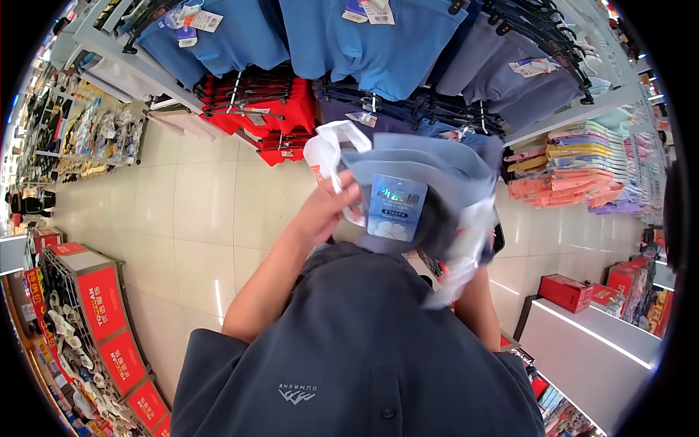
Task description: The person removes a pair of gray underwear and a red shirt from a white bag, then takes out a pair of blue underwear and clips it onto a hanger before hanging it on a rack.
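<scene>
My left hand (331, 207) is closed on a white plastic bag (336, 149) with a little red print. Beside it, in front of my chest, is a bundle of folded blue-grey garments (429, 164) with a blue label card (395, 207) on its front. Shiny clear plastic wrapping (466, 251), smeared by motion, hangs down the bundle's right side. My right forearm (477, 309) comes up behind this wrapping, and the hand itself is hidden. A dark rounded edge (499, 238) shows just right of the wrapping; I cannot make out what it belongs to.
Ahead stands a rack with blue shorts (371, 40) on black hangers and red garments (291, 102) below. Folded pastel clothes (571, 164) hang at right. Shoe shelves with red boxes (102, 302) line the left, a white counter (593, 349) the right. Tiled floor (204, 211) lies between.
</scene>
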`<state>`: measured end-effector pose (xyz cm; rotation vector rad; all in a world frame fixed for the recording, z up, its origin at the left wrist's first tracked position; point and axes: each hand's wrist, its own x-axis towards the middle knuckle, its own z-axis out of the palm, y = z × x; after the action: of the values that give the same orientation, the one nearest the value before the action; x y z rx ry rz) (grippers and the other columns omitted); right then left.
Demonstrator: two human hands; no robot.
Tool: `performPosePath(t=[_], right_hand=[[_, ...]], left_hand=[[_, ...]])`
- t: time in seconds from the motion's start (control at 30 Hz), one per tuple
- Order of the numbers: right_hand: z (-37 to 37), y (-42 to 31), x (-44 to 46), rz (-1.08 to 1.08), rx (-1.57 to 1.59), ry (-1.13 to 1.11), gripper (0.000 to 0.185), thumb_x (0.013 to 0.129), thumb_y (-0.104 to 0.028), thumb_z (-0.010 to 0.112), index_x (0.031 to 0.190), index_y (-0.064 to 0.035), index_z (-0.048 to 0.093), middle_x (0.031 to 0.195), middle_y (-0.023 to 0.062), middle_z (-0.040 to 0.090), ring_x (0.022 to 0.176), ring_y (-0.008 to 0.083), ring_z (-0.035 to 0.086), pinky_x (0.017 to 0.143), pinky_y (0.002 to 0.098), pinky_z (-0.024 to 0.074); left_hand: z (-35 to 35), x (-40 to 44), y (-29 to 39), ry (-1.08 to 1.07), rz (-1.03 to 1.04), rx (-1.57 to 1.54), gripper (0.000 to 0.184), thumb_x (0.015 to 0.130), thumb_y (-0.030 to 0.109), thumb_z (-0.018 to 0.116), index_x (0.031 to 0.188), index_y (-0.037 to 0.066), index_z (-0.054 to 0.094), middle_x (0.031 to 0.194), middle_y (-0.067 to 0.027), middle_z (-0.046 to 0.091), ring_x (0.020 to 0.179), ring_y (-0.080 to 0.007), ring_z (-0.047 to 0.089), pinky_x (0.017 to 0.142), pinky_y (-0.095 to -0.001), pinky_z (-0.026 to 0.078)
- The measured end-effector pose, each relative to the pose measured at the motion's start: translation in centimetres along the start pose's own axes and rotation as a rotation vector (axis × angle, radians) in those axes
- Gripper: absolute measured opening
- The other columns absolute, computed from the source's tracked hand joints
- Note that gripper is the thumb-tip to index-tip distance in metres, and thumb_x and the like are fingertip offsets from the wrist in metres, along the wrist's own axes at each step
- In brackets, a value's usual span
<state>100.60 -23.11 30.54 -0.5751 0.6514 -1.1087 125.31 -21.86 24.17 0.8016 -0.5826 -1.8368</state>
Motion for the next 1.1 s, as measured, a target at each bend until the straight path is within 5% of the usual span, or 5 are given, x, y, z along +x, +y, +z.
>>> performPosePath(t=[0.37, 0.47, 0.63, 0.9, 1.1], right_hand=[[-3.6, 6.0, 0.6, 0.063, -0.722, -0.057, 0.040, 0.080, -0.007, 0.068, 0.118, -0.0009, 0.058, 0.123, 0.0114, 0.060, 0.114, 0.0201, 0.057, 0.096, 0.0347, 0.0456], [-8.3, 7.2, 1.1, -0.639, -1.707, -0.425, 0.056, 0.076, -0.005, 0.063, 0.131, -0.0007, 0.050, 0.122, 0.0130, 0.060, 0.115, 0.0228, 0.056, 0.098, 0.0362, 0.0447], [-8.0, 3.5, 2.5, 0.098, -0.729, 0.289, 0.027, 0.099, -0.013, 0.049, 0.123, -0.0001, 0.054, 0.100, 0.0047, 0.064, 0.085, 0.0097, 0.061, 0.073, 0.0212, 0.0478], [3.5, -2.2, 2.5, -0.562, -1.427, -0.449, 0.025, 0.085, -0.013, 0.066, 0.107, -0.0027, 0.061, 0.107, 0.0124, 0.062, 0.101, 0.0295, 0.058, 0.092, 0.0370, 0.0442], [2.4, -0.7, 1.8, -0.161, -1.323, -0.573, 0.018, 0.085, -0.017, 0.069, 0.083, -0.0015, 0.059, 0.085, 0.0125, 0.059, 0.084, 0.0317, 0.056, 0.089, 0.0407, 0.0446]], left_hand=[[2.5, -1.6, 0.1, 0.068, -0.047, -0.036, 0.043, 0.093, 0.019, 0.064, 0.130, 0.000, 0.049, 0.121, -0.0080, 0.061, 0.107, -0.0169, 0.060, 0.094, -0.0326, 0.048], [2.3, -1.9, -0.5, 0.167, 0.070, -0.167, 0.037, 0.094, 0.019, 0.063, 0.126, 0.005, 0.052, 0.120, -0.0047, 0.060, 0.109, -0.0149, 0.057, 0.095, -0.0324, 0.046], [2.1, -2.2, -0.6, 0.092, 0.130, -0.137, 0.037, 0.095, 0.019, 0.062, 0.127, 0.005, 0.051, 0.121, -0.0038, 0.059, 0.112, -0.0141, 0.054, 0.097, -0.0316, 0.044], [2.8, -2.4, -1.3, 0.021, 0.071, 0.080, 0.033, 0.095, 0.017, 0.061, 0.123, 0.003, 0.054, 0.115, -0.0023, 0.062, 0.106, -0.0133, 0.057, 0.096, -0.0305, 0.045], [1.7, -3.0, -0.6, 0.088, 0.081, 0.018, 0.029, 0.093, 0.012, 0.063, 0.119, 0.000, 0.056, 0.113, -0.0049, 0.063, 0.105, -0.0133, 0.058, 0.094, -0.0306, 0.046]])
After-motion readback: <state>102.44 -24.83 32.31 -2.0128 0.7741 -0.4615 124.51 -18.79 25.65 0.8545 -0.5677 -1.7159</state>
